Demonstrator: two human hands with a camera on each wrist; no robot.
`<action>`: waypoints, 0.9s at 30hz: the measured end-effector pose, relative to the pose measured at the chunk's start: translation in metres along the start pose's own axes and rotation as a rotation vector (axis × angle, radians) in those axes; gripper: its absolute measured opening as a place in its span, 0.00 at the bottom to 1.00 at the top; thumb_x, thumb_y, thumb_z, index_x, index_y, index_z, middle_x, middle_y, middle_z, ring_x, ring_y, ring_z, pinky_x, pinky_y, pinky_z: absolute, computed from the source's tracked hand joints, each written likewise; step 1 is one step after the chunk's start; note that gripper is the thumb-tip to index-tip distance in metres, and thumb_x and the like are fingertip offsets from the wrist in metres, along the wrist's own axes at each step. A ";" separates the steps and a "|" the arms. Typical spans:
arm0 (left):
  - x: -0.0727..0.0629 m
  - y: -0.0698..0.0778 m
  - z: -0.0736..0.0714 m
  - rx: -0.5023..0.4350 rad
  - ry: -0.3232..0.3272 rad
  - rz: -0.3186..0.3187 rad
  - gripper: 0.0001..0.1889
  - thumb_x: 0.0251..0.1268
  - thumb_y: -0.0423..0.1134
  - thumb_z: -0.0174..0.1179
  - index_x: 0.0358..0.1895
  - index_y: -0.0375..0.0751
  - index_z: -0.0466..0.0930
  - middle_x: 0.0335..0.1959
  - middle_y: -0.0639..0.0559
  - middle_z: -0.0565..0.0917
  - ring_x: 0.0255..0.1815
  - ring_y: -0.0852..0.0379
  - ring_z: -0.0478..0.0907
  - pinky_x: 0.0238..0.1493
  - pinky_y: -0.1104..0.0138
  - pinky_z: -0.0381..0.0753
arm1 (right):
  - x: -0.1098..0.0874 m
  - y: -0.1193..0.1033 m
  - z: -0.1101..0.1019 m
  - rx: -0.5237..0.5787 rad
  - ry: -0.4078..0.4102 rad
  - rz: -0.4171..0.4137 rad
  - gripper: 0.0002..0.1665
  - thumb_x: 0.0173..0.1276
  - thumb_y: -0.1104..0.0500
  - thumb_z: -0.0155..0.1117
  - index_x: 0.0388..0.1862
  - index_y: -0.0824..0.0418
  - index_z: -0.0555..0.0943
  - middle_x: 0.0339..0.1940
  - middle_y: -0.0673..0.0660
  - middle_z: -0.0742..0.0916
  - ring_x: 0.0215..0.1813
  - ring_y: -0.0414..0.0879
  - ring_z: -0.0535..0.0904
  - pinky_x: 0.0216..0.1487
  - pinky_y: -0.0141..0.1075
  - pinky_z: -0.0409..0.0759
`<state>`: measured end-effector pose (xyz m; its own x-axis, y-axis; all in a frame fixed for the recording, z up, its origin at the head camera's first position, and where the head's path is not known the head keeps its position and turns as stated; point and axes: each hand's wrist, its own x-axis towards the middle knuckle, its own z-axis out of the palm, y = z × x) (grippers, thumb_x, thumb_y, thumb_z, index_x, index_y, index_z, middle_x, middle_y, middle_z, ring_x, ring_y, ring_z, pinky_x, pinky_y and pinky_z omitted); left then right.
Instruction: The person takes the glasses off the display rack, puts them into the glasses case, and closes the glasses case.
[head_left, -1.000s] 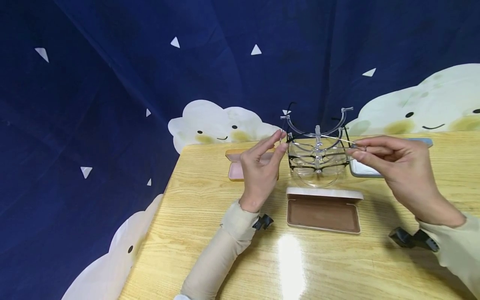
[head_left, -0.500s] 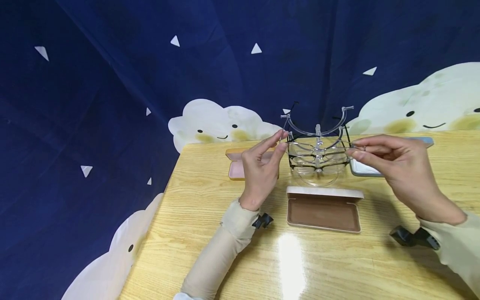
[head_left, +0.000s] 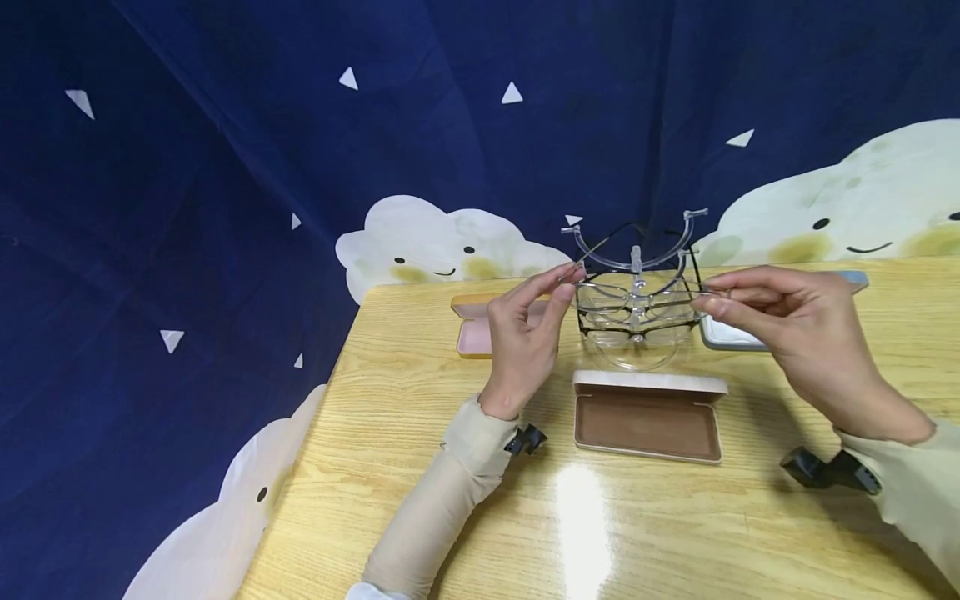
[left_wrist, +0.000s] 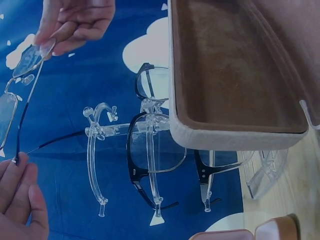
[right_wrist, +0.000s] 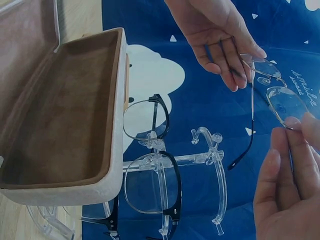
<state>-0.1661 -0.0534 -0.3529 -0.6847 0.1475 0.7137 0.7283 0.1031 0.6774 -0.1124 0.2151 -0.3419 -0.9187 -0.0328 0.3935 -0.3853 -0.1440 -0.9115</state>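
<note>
Thin metal-rimmed glasses (right_wrist: 287,104) are held up between both hands, in front of the clear stand in the head view. My left hand (head_left: 525,337) pinches the left end of the frame with thumb and fingertips. My right hand (head_left: 813,346) pinches its right end the same way. In the head view the left temple arm slants inward over the stand; its dark tip shows in the right wrist view. Behind the glasses, the clear display stand (head_left: 636,260) carries two black-framed pairs, the lower black-framed glasses (head_left: 606,334) nearer its foot.
An open white glasses case (head_left: 648,382) with brown lining lies in front of the stand. To the left is a yellow case (head_left: 472,338) lined in pink, partly behind my left hand. A blue-grey case (head_left: 733,336) sits partly hidden behind my right hand.
The left temple arm has swung inward, from pointing up and back to lying slanted over the stand. The right temple arm, earlier seen crossing inward, is now harder to see. Both hands stay nearly in place.
</note>
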 end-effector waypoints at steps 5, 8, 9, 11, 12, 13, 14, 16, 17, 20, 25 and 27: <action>-0.001 0.000 0.000 0.014 -0.008 -0.008 0.12 0.76 0.28 0.59 0.55 0.25 0.84 0.47 0.33 0.91 0.53 0.42 0.90 0.60 0.62 0.87 | 0.001 0.000 0.000 -0.003 -0.015 0.004 0.13 0.68 0.80 0.64 0.49 0.76 0.84 0.39 0.52 0.95 0.42 0.39 0.92 0.48 0.24 0.87; -0.001 0.000 -0.001 0.018 -0.019 -0.005 0.11 0.77 0.28 0.59 0.54 0.26 0.85 0.47 0.33 0.91 0.52 0.43 0.90 0.60 0.62 0.87 | 0.001 0.000 -0.001 -0.009 -0.025 0.006 0.13 0.68 0.80 0.63 0.50 0.76 0.84 0.40 0.53 0.95 0.43 0.39 0.92 0.49 0.24 0.86; -0.001 0.000 -0.001 0.021 -0.024 -0.003 0.11 0.77 0.28 0.59 0.54 0.26 0.85 0.47 0.33 0.91 0.52 0.43 0.90 0.60 0.62 0.87 | 0.001 0.000 -0.001 -0.010 -0.028 0.006 0.13 0.68 0.80 0.63 0.50 0.76 0.84 0.40 0.53 0.95 0.44 0.39 0.92 0.50 0.24 0.86; 0.000 0.000 -0.001 0.028 -0.032 0.005 0.11 0.77 0.28 0.58 0.54 0.26 0.84 0.47 0.34 0.91 0.51 0.43 0.90 0.60 0.63 0.87 | 0.001 0.000 -0.001 -0.008 -0.036 0.003 0.13 0.69 0.80 0.63 0.50 0.76 0.84 0.40 0.53 0.95 0.45 0.39 0.92 0.50 0.24 0.86; 0.000 0.000 -0.001 0.033 -0.036 0.009 0.11 0.77 0.29 0.58 0.53 0.26 0.84 0.47 0.34 0.91 0.51 0.43 0.90 0.59 0.63 0.87 | 0.001 0.000 -0.001 -0.006 -0.039 0.001 0.13 0.69 0.80 0.62 0.50 0.77 0.83 0.41 0.53 0.95 0.45 0.39 0.92 0.51 0.24 0.86; 0.000 -0.001 -0.001 0.038 -0.041 0.012 0.10 0.77 0.29 0.58 0.53 0.27 0.85 0.47 0.34 0.91 0.50 0.44 0.90 0.58 0.63 0.87 | 0.001 0.000 -0.001 -0.007 -0.040 -0.002 0.13 0.69 0.80 0.62 0.50 0.77 0.83 0.41 0.53 0.95 0.45 0.39 0.92 0.51 0.24 0.86; 0.000 -0.001 -0.001 0.043 -0.045 0.017 0.10 0.77 0.29 0.58 0.53 0.27 0.84 0.47 0.35 0.91 0.50 0.44 0.90 0.58 0.64 0.87 | 0.001 0.000 -0.001 -0.004 -0.040 -0.003 0.13 0.69 0.80 0.62 0.50 0.77 0.83 0.41 0.53 0.95 0.45 0.39 0.92 0.51 0.24 0.86; 0.000 -0.002 -0.001 0.048 -0.050 0.021 0.10 0.78 0.29 0.57 0.53 0.27 0.84 0.46 0.35 0.91 0.49 0.45 0.90 0.58 0.64 0.87 | 0.001 0.001 -0.001 -0.011 -0.031 -0.007 0.13 0.68 0.80 0.63 0.50 0.77 0.84 0.40 0.53 0.95 0.44 0.38 0.92 0.49 0.23 0.86; 0.000 -0.002 -0.001 0.051 -0.052 0.022 0.10 0.78 0.29 0.57 0.53 0.28 0.84 0.46 0.35 0.91 0.49 0.45 0.90 0.58 0.64 0.87 | 0.001 0.001 -0.001 -0.029 -0.019 -0.008 0.13 0.68 0.80 0.64 0.50 0.76 0.84 0.40 0.51 0.95 0.42 0.37 0.92 0.47 0.22 0.86; 0.000 -0.003 -0.001 0.060 -0.048 0.022 0.10 0.78 0.30 0.57 0.52 0.28 0.85 0.45 0.36 0.91 0.48 0.45 0.90 0.57 0.65 0.87 | 0.002 0.002 0.000 -0.056 0.005 -0.023 0.13 0.66 0.80 0.65 0.49 0.77 0.85 0.40 0.50 0.93 0.40 0.35 0.89 0.41 0.21 0.84; 0.000 -0.002 0.000 0.053 -0.062 0.015 0.10 0.79 0.30 0.56 0.50 0.28 0.84 0.45 0.35 0.90 0.48 0.44 0.89 0.58 0.65 0.87 | 0.003 0.003 0.001 -0.129 0.029 -0.045 0.12 0.65 0.80 0.67 0.48 0.77 0.85 0.36 0.52 0.88 0.36 0.36 0.81 0.34 0.21 0.78; 0.000 -0.002 0.000 0.039 -0.075 0.007 0.10 0.79 0.30 0.55 0.50 0.27 0.84 0.46 0.35 0.90 0.48 0.43 0.89 0.58 0.65 0.87 | 0.003 0.003 0.001 -0.150 0.038 -0.041 0.12 0.65 0.79 0.67 0.48 0.76 0.85 0.35 0.50 0.87 0.34 0.36 0.80 0.33 0.21 0.77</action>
<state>-0.1677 -0.0537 -0.3537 -0.6771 0.2214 0.7018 0.7343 0.1397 0.6643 -0.1163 0.2136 -0.3431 -0.9034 0.0084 0.4286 -0.4286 0.0049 -0.9035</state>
